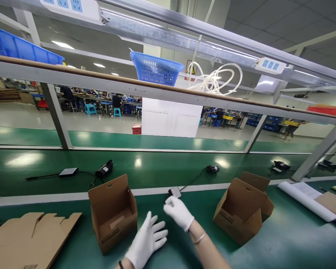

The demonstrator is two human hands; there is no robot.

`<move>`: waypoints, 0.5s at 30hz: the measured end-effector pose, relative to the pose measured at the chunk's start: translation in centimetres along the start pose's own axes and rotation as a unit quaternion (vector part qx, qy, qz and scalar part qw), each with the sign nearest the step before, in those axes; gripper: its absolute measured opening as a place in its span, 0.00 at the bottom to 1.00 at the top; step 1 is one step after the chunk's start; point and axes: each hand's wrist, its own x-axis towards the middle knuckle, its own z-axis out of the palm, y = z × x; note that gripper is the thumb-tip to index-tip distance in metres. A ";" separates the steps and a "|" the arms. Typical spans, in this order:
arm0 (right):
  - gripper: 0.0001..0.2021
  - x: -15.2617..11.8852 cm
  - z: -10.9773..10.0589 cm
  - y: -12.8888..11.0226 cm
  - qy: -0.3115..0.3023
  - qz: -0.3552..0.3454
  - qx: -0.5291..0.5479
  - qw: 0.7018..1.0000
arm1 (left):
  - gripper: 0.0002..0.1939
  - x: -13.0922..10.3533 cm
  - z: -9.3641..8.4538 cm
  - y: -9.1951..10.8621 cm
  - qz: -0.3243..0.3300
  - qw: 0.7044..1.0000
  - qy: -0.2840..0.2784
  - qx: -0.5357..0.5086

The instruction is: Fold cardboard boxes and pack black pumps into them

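My right hand (179,213), in a white glove, has its fingers closed on a black cable beside a small black power adapter with a pale label (175,192). The glove partly hides the grip. From this adapter the cord runs up to a black bundled device (212,169) on the green belt. My left hand (148,241), also gloved in white, is spread with the palm turned right and nothing in it. Left of it stands an open brown cardboard box (113,213), its flap raised. A second open box (240,213) sits tilted in view at the right.
Flattened cardboard (30,239) lies at the left. More black devices (104,169) with cords rest along the belt (156,168). Rolled white paper (308,201) is at the right. Overhead, a shelf rail (156,89) carries a blue basket (156,69) and coiled white cable (215,80).
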 end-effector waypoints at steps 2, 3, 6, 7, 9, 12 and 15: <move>0.06 -3.9 1.9 -0.3 -0.087 -0.041 0.004 0.995 | 0.33 0.4 0.6 0.3 -0.035 0.998 -0.043 -0.034; 0.07 -5.5 2.7 -0.4 -0.133 -0.062 -0.010 0.989 | 0.27 0.5 0.6 0.1 -0.054 0.997 -0.051 -0.021; 0.06 -8.0 3.5 -0.6 -0.262 -0.115 -0.066 0.956 | 0.20 0.2 -0.2 -1.2 -0.085 0.995 -0.006 0.056; 0.06 -7.8 3.0 -0.6 -0.269 -0.109 -0.079 0.954 | 0.21 -0.2 -0.7 -1.7 -0.079 0.994 0.007 0.076; 0.06 -5.5 0.7 -0.6 -0.209 -0.060 -0.097 0.971 | 0.20 -1.5 -1.9 -2.1 -0.036 0.992 -0.004 0.123; 0.16 0.9 -4.4 0.0 0.032 0.063 -0.139 0.988 | 0.21 -3.9 -3.7 -1.8 0.001 0.959 -0.096 0.267; 0.20 7.1 -8.6 1.4 0.158 0.166 -0.174 0.958 | 0.21 -5.4 -5.4 -1.3 0.010 0.902 -0.179 0.392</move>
